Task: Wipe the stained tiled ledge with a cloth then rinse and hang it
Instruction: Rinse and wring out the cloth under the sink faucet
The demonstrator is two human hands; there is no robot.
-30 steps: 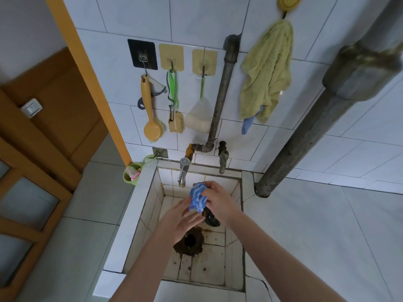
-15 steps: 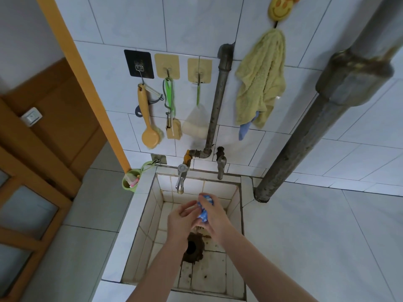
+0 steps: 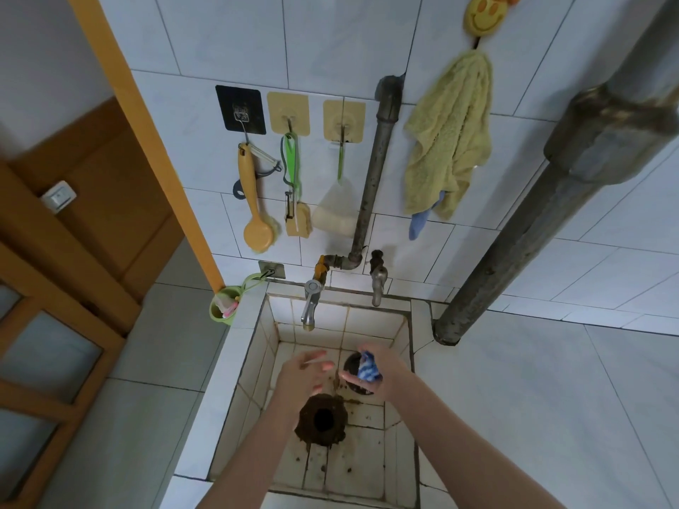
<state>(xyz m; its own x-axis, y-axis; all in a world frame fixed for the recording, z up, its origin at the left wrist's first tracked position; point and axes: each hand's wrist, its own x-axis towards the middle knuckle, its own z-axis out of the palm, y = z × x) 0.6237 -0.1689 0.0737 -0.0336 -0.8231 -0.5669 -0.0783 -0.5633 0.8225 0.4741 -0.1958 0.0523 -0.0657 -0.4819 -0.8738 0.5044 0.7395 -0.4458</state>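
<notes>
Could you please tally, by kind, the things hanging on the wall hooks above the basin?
Brushes: 2, a yellow long-handled brush and a small scrub brush
Peelers: 1, the peeler
Mesh bags: 1, the mesh bag
Cloths: 2, a yellow towel and a blue cloth behind it
Total: 6

Left hand [image 3: 306, 372] motion-blurred; cloth [image 3: 368, 368] partly hidden
</notes>
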